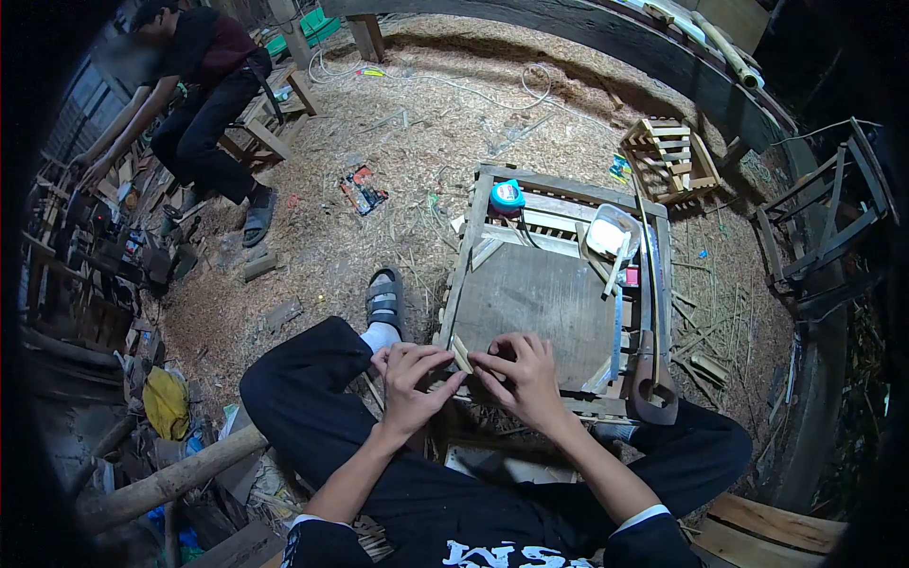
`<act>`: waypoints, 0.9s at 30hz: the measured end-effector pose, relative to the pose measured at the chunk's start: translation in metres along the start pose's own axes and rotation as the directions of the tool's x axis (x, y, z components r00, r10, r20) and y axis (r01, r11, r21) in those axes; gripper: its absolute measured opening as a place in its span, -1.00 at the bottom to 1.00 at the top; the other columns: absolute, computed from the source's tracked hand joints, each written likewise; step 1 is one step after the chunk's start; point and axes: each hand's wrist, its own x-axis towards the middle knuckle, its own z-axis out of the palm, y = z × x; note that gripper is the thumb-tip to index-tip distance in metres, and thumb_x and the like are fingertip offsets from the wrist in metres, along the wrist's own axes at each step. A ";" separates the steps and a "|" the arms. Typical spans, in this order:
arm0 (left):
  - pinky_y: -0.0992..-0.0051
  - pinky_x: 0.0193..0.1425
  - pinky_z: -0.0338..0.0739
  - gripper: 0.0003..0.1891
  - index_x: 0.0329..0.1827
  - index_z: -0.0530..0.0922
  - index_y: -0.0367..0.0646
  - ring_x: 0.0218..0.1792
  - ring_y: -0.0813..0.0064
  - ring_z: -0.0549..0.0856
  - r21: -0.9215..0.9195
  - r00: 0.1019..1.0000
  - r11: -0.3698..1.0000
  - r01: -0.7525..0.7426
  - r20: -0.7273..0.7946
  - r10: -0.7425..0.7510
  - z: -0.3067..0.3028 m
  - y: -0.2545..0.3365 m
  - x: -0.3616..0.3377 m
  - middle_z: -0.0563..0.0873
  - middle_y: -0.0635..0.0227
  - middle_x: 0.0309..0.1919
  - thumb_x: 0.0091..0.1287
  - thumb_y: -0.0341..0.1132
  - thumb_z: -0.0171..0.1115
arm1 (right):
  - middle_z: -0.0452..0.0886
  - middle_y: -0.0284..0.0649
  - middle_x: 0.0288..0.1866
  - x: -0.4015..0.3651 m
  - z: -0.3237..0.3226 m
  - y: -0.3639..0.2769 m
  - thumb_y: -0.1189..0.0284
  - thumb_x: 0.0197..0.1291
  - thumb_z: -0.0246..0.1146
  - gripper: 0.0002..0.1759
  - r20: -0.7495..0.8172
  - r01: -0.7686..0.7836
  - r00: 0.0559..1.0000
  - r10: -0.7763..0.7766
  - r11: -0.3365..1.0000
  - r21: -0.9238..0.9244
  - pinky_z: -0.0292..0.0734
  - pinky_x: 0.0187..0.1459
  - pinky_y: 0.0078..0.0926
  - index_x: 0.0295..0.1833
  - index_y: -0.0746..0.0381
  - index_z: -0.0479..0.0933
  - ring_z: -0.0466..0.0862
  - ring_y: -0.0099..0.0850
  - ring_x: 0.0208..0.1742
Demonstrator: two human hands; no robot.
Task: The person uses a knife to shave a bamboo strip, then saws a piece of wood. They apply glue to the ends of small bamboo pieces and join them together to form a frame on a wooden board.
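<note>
A short, pale piece of bamboo or wood (pixel 461 354) is pinched between my two hands above the near edge of a low slatted work table (pixel 458 270). My left hand (pixel 414 381) grips its left side with thumb and fingertips. On the other side, the fingers of my right hand (pixel 521 379) are bent and pressed against it. A flat wooden board (pixel 540 308) lies on the table just beyond. Along the table's right side rests a handsaw (pixel 653 379), its wooden handle toward me.
A blue tape measure (pixel 507 197), a plastic tub of white material (pixel 614 232) and a small red box (pixel 629 276) sit on the table. A slatted crate (pixel 670 161) stands on the shaving-covered ground. Another person (pixel 204 85) works at far left. A pole (pixel 180 478) crosses at lower left.
</note>
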 end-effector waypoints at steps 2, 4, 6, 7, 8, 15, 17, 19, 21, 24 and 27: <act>0.20 0.36 0.23 -0.62 -0.02 0.86 0.03 0.06 0.41 0.70 0.001 1.000 1.000 -0.006 -0.002 0.006 0.000 -0.001 -0.001 0.85 0.50 0.00 0.09 -0.19 0.74 | 0.67 -0.32 0.04 0.000 0.000 -0.001 0.26 0.28 0.52 -0.70 0.012 -0.017 1.000 0.017 1.000 -0.017 0.40 0.13 -0.15 0.13 -0.09 0.85 0.59 -0.25 0.12; 0.20 0.36 0.23 -0.62 -0.02 0.86 0.03 0.06 0.41 0.70 -0.003 1.000 1.000 -0.005 0.000 0.005 0.000 -0.001 0.000 0.86 0.49 0.00 0.08 -0.19 0.75 | 0.67 -0.32 0.04 0.001 -0.002 -0.002 0.26 0.29 0.52 -0.70 0.014 -0.024 1.000 0.024 1.000 -0.017 0.40 0.14 -0.15 0.13 -0.09 0.85 0.59 -0.25 0.11; 0.20 0.36 0.23 -0.61 -0.02 0.86 0.03 0.06 0.41 0.70 -0.006 1.000 1.000 -0.003 0.001 0.003 0.000 -0.001 -0.001 0.86 0.49 0.00 0.08 -0.19 0.75 | 0.67 -0.32 0.03 0.001 -0.002 -0.003 0.25 0.29 0.51 -0.70 0.016 -0.029 0.999 0.029 0.999 -0.017 0.41 0.14 -0.15 0.13 -0.10 0.86 0.59 -0.25 0.11; 0.20 0.37 0.22 -0.62 -0.02 0.86 0.03 0.07 0.41 0.69 -0.011 1.000 1.000 -0.002 0.000 0.002 0.000 -0.002 -0.001 0.85 0.49 0.00 0.08 -0.19 0.75 | 0.67 -0.32 0.04 0.001 -0.002 -0.003 0.25 0.30 0.51 -0.70 0.020 -0.032 0.999 0.032 0.999 -0.014 0.41 0.15 -0.14 0.14 -0.10 0.85 0.59 -0.25 0.11; 0.20 0.37 0.22 -0.62 -0.03 0.86 0.02 0.08 0.42 0.69 -0.015 1.000 1.000 0.001 -0.001 -0.001 0.000 -0.002 -0.001 0.85 0.49 0.00 0.07 -0.19 0.75 | 0.67 -0.32 0.04 0.001 -0.002 -0.003 0.24 0.31 0.50 -0.70 0.023 -0.035 0.999 0.036 0.999 -0.010 0.41 0.15 -0.14 0.14 -0.10 0.85 0.59 -0.25 0.12; 0.20 0.38 0.20 -0.66 -0.03 0.88 0.06 0.10 0.43 0.66 -0.026 1.000 1.000 0.016 0.012 -0.015 -0.001 0.003 0.001 0.81 0.52 0.00 0.12 -0.21 0.72 | 0.66 -0.33 0.05 -0.001 -0.002 0.001 0.24 0.32 0.49 -0.67 0.025 -0.004 1.000 0.004 1.000 0.003 0.37 0.14 -0.15 0.19 -0.15 0.84 0.58 -0.26 0.13; 0.19 0.38 0.19 -0.70 -0.04 0.89 0.10 0.09 0.44 0.66 -0.027 1.000 0.999 -0.019 0.007 0.019 0.000 0.001 0.001 0.80 0.55 -0.01 0.15 -0.21 0.70 | 0.65 -0.34 0.06 -0.002 -0.004 0.001 0.23 0.28 0.50 -0.61 0.045 0.050 0.998 -0.048 0.998 -0.039 0.35 0.12 -0.15 0.22 -0.17 0.83 0.59 -0.28 0.14; 0.19 0.37 0.19 -0.71 -0.05 0.89 0.11 0.10 0.45 0.65 -0.027 1.000 0.999 -0.021 0.005 0.021 0.000 0.000 0.000 0.80 0.55 -0.01 0.15 -0.21 0.70 | 0.64 -0.34 0.06 -0.002 -0.003 0.000 0.24 0.27 0.50 -0.62 0.053 0.040 0.998 -0.038 0.998 -0.043 0.35 0.12 -0.14 0.22 -0.19 0.83 0.59 -0.28 0.14; 0.19 0.37 0.19 -0.73 -0.07 0.90 0.12 0.11 0.45 0.65 -0.026 1.000 0.999 -0.025 0.002 0.025 0.000 0.000 0.001 0.80 0.56 0.00 0.15 -0.21 0.70 | 0.63 -0.35 0.06 -0.001 -0.003 -0.001 0.24 0.27 0.50 -0.62 0.060 0.031 0.998 -0.028 0.998 -0.047 0.34 0.13 -0.14 0.21 -0.20 0.83 0.59 -0.29 0.14; 0.19 0.37 0.19 -0.73 -0.08 0.90 0.12 0.08 0.45 0.66 -0.015 1.000 1.000 -0.019 -0.001 0.019 0.001 0.001 0.000 0.81 0.55 -0.01 0.14 -0.20 0.70 | 0.63 -0.35 0.06 -0.001 -0.004 -0.001 0.25 0.27 0.50 -0.62 0.060 0.034 0.998 -0.031 0.997 -0.062 0.35 0.13 -0.14 0.21 -0.21 0.83 0.59 -0.28 0.14; 0.16 0.33 0.19 -0.74 -0.11 0.90 0.16 0.04 0.44 0.67 -0.015 1.000 1.000 -0.016 -0.023 0.015 0.003 -0.001 0.000 0.82 0.60 -0.06 0.13 -0.16 0.71 | 0.63 -0.34 0.06 0.000 -0.001 -0.001 0.25 0.26 0.50 -0.62 0.049 0.038 0.998 -0.035 0.997 -0.061 0.35 0.13 -0.14 0.20 -0.21 0.83 0.59 -0.27 0.14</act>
